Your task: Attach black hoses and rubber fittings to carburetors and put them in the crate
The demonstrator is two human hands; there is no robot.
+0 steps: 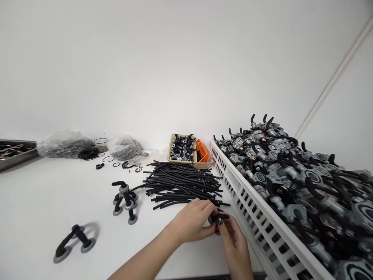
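A short black rubber hose piece [223, 216] is pinched between my two hands, close to the white crate's side. My left hand [194, 221] grips its left end, where a dark rounded part shows partly behind the fingers. My right hand [234, 243] has its thumb pressed on the piece from below, with the other fingers curled behind it. The fingers cover much of the piece. Just beyond my hands lies a pile of long black rubber hoses [180, 181]. To the left, short black hoses with grey discs [125, 198] stand stacked together, and a similar pair [74, 241] sits nearer.
A white slatted crate [244, 194], heaped with grey metal housings [297, 175], fills the right side. At the back are a cream tray [169, 147] of small disc parts, an orange basket [207, 152], plastic bags [65, 144] and black rings. A metal tray [21, 160] sits far left.
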